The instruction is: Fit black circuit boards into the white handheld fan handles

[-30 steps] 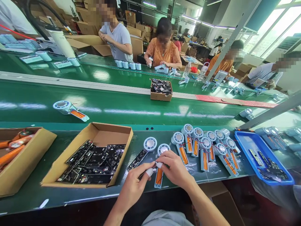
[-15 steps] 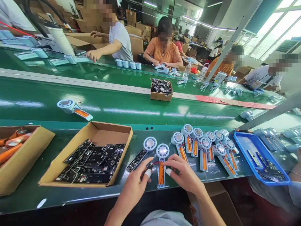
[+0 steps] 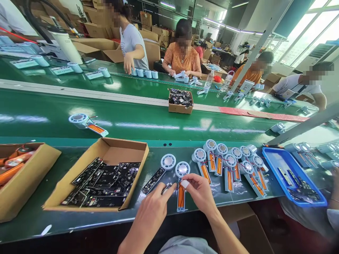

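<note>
Left hand (image 3: 152,204): fingers hold a small board (image 3: 166,188) beside the unit (image 3: 182,169). Right hand (image 3: 198,190): fingers narrow over its handle (image 3: 180,201), grip can't tell. Unit lies on desk (image 3: 87,223), open handle toward wearer, likely for reach; box (image 3: 124,146) close left, probably likewise.

Left hand (image 3: 153,207) holding a small dark part (image 3: 166,188), right hand (image 3: 199,192) at a round-headed light-blue unit (image 3: 182,170) on the worktop (image 3: 92,220), black circuit boards (image 3: 106,183) in a cardboard tray (image 3: 127,150) at left
</note>
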Demonstrator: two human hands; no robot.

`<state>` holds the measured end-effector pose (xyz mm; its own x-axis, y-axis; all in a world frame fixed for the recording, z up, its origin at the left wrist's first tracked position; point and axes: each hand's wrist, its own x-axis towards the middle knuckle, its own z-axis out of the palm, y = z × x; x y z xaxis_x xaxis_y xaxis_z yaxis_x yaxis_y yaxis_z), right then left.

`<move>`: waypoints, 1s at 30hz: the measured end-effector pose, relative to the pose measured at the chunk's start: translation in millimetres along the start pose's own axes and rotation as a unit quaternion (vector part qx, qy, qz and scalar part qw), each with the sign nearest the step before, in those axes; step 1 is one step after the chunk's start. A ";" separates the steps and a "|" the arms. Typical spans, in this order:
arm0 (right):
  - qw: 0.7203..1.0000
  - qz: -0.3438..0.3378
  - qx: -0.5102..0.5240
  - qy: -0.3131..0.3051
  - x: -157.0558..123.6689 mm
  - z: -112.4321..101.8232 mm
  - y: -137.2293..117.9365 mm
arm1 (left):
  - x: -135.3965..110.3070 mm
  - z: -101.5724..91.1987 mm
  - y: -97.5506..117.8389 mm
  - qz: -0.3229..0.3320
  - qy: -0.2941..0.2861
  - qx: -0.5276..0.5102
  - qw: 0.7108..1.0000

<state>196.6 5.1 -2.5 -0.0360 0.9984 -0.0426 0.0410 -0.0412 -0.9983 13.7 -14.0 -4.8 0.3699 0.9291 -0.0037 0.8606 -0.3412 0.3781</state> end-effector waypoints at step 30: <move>0.954 -0.105 -0.273 -0.066 7.7 4.6 -30.1 | 5.6 2.4 11.5 -0.135 0.116 -0.365 0.914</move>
<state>190.5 13.9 27.1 -0.2238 0.9677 0.1161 0.5314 0.2210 -0.8178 26.5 -13.1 -2.7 0.0212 0.9995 -0.0229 0.4146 0.0121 0.9099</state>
